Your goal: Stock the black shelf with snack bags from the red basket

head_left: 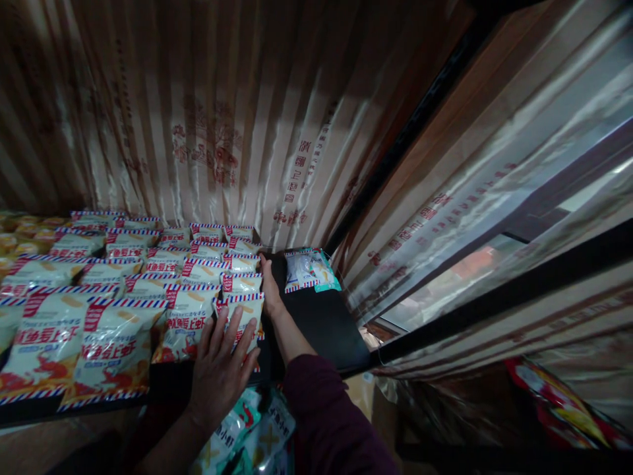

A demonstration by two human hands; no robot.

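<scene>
Two hands (225, 361) touch one row of bags (242, 284)

A pale curtain (222, 72) with red writing and a red tree picture hangs in folds behind the flat black shelf (321, 323). A black bar (425, 105) slants across. It's dim, but brighter far right.

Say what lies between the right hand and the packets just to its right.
The head view shows a bare strip of black shelf between the right hand and those packets.
</scene>
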